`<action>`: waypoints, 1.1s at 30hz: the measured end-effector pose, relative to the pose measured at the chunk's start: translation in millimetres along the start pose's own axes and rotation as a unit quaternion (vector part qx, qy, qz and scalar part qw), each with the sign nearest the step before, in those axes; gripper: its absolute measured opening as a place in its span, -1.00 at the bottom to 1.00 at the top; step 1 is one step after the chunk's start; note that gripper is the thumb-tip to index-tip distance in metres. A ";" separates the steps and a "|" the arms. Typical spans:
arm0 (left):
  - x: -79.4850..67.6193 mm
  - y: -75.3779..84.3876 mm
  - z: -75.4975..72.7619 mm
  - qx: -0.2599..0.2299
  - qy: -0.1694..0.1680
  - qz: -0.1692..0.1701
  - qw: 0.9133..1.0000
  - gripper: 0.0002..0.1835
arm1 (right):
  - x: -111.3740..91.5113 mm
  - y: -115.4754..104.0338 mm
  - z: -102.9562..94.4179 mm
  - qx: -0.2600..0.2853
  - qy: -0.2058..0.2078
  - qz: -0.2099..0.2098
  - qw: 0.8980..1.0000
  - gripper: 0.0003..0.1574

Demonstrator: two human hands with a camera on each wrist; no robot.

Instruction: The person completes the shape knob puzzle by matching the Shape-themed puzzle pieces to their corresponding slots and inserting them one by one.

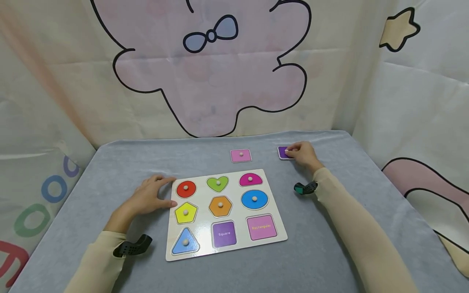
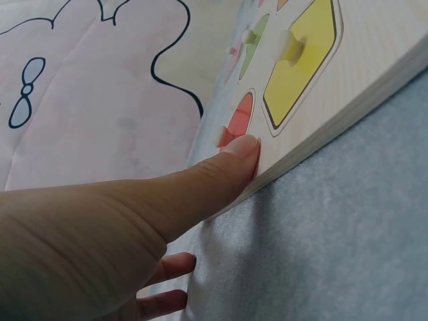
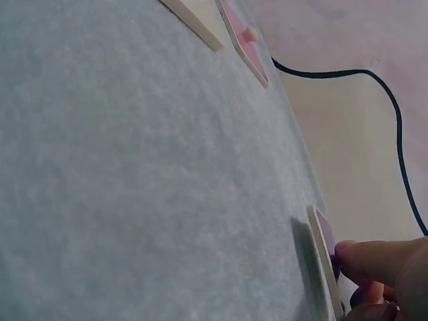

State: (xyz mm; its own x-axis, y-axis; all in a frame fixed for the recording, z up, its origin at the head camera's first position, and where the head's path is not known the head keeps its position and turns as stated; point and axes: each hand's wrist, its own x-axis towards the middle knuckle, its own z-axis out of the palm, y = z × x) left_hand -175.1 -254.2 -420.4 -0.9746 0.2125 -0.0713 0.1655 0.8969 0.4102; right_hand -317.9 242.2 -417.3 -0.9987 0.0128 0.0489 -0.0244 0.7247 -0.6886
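My left hand (image 1: 148, 198) lies at the left edge of a white wooden shape-puzzle board (image 1: 201, 226), fingers extended. Its thumb (image 2: 224, 167) rests on the board's surface by the red circle piece (image 2: 239, 119). At the back right, my right hand (image 1: 305, 155) pinches the knob of a purple square puzzle piece (image 1: 281, 153), partly covered by the fingers. That piece casts a shadow on the cloth in the right wrist view. The board's square recess (image 1: 224, 241) and rectangular recess (image 1: 261, 234) show their printed words.
A pink rectangle piece (image 1: 236, 156) with a knob lies behind the board, left of my right hand. Several knobbed shapes, such as the blue oval (image 1: 254, 205), sit in the board. Grey cloth (image 1: 318, 252) covers the table, with printed curtains (image 1: 326, 89) behind and beside it.
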 end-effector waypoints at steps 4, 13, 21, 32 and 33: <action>-0.9 -1.0 -0.3 0.000 0.001 0.000 1.000 -0.09 | -1.3 -4.8 -1.6 -0.001 0.004 -0.018 1.000 -0.66; -1.6 0.1 -1.3 -0.001 0.003 0.003 1.000 -0.09 | -10.4 -13.9 -1.1 0.007 0.000 -0.041 0.999 -0.65; -0.7 0.6 -3.4 0.002 0.003 0.006 1.000 -0.09 | -20.7 -28.1 2.0 0.007 0.009 -0.076 0.997 -0.69; -3.4 3.2 -3.4 0.002 0.001 0.004 1.000 -0.09 | -40.0 -49.5 3.5 0.017 -0.008 -0.102 0.995 -0.76; -3.9 3.6 -3.2 0.002 0.000 0.002 1.000 -0.09 | -42.2 -51.5 4.5 0.017 -0.011 -0.106 0.994 -0.77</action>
State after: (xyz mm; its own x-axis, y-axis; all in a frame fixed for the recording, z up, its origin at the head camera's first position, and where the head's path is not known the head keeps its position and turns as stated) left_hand -171.2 -253.0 -415.7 -0.9740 0.2154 -0.0703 0.1691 0.8974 0.4075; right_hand -274.7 201.3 -387.1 -0.9715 -0.1537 0.1804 -0.2363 0.6852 -0.6890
